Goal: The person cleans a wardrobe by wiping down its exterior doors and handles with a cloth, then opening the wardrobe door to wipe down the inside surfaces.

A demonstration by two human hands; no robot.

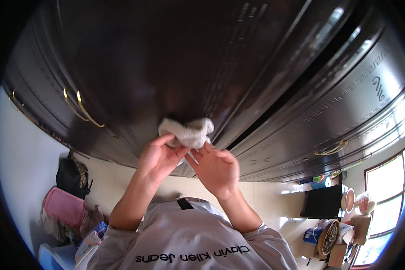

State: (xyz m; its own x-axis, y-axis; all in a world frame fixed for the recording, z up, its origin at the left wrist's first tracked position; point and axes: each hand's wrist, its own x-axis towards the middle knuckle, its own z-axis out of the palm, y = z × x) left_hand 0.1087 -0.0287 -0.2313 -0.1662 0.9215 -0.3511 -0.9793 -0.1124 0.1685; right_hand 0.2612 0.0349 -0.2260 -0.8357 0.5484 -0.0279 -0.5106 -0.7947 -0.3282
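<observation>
A crumpled white cloth (189, 133) lies against the dark, glossy wooden front of a cabinet or wardrobe (128, 67). My left hand (158, 157) touches the cloth's lower left part, its thumb and fingers spread around that edge. My right hand (216, 165) is at the lower right, palm turned up, with its fingertips at the cloth's lower edge. The fingertips of both hands almost meet beneath the cloth. How firmly either hand grips it cannot be told. Carved lines and panel grooves run across the dark wood.
Brass handles (84, 108) stand out at the left, others (332, 148) at the right. A black backpack (69, 177) and a pink plastic lid or bin (64, 206) are at lower left. On the right are a black box-like object (323, 201), a blue bucket (313, 235) and a round basket (329, 237).
</observation>
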